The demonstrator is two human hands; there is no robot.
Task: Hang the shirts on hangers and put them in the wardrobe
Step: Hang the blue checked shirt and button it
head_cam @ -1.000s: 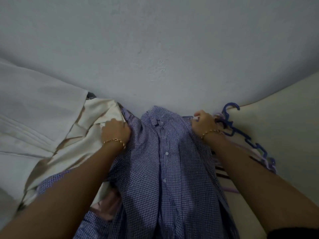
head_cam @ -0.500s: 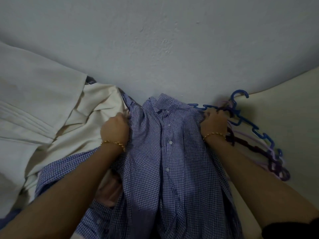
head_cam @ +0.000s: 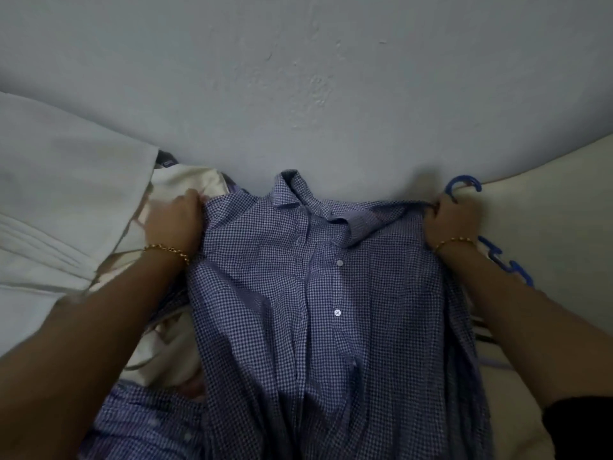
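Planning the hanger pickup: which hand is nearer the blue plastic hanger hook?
Right. The right hand grips the blue checked shirt beside the blue plastic hanger hook; the left hand holds its opposite shoulder, across the shirt.

Matt checked cloth shirt, glossy plastic hanger

On bed: shirt in middle, collar twd wall behind. L hand at its left shoulder, R hand at right. Hangers just behind/right of R hand. Cloth pile left of shirt; 2nd shirt front-left.
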